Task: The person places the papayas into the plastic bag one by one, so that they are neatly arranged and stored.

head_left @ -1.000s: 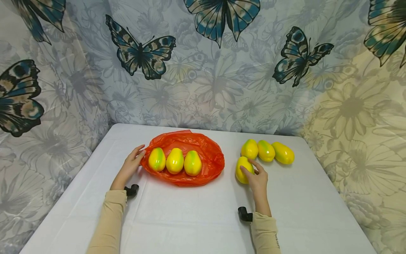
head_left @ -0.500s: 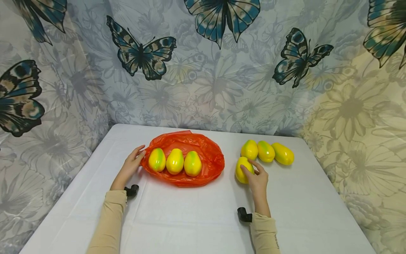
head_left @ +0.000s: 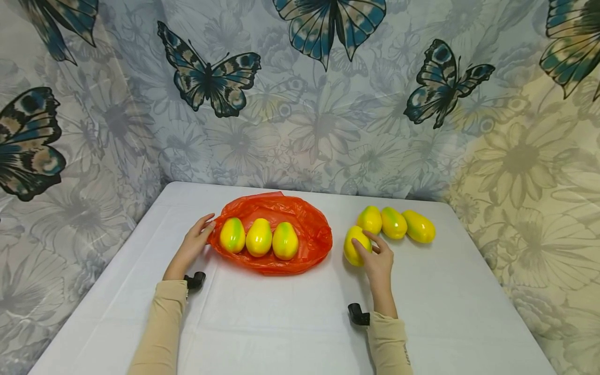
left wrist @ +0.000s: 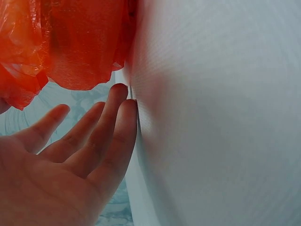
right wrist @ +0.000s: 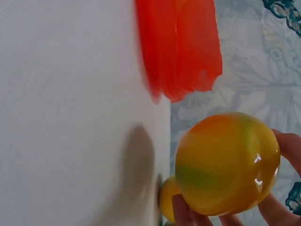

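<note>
In the head view, my right hand [head_left: 378, 260] grips a glossy yellow-green mango [head_left: 357, 246] with thumb and fingers. The right wrist view shows this mango [right wrist: 225, 165] held off the white table, its shadow falling on the cloth. At the left, my left hand [head_left: 191, 245] is beside the edge of a red plastic bag [head_left: 311, 245] spread wide. Its fingers [left wrist: 96, 146] are extended and spread in the left wrist view, their tips just short of the crinkled bag [left wrist: 82, 47]. Three mangoes stand in a row in the bag, the middle one [head_left: 259, 238] palest.
Behind the held mango are three more: one upright [head_left: 370, 220], one leaning [head_left: 394, 223] and one lying on its side [head_left: 420, 226]. The white table [head_left: 281, 323] ends at a butterfly-print cloth backdrop [head_left: 323, 130]. Each wrist wears a black camera [head_left: 358, 314].
The right hand has raised its mango from the table and shifted it slightly left, away from the three behind. The left hand, the bag and the mangoes in it have stayed put.
</note>
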`<state>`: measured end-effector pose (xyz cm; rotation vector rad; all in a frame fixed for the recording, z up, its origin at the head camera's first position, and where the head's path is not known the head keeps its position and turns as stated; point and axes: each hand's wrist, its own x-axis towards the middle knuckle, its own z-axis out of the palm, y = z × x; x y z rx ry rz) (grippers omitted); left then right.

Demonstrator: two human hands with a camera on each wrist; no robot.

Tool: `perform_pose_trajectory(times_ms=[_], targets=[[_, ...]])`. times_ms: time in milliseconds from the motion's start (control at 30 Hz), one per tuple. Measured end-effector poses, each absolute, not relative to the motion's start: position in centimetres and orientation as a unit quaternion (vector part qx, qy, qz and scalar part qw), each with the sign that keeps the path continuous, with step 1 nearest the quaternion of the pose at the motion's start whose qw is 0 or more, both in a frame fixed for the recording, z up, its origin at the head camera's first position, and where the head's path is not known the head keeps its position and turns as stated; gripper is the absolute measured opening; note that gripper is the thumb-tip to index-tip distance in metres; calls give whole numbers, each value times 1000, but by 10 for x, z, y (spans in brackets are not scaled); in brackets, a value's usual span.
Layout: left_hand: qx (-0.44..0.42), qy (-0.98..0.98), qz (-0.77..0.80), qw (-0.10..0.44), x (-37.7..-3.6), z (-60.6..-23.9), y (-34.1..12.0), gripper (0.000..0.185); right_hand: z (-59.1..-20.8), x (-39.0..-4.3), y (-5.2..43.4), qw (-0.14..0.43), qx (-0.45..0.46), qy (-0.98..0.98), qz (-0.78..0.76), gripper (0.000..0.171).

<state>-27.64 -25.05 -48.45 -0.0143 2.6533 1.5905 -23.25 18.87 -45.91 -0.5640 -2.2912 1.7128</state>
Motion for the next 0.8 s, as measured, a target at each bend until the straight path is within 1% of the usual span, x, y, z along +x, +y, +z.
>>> perform_pose_trajectory(times_ms=[500,800], targets=[[-2,853,521,30,-274,-482,-250,64,-445,-242,168,117,-137,-784,594,49],[-3,854,520,28,-273,-481,-249,64,-440,-249,151,117,-109,-782,603,46]])
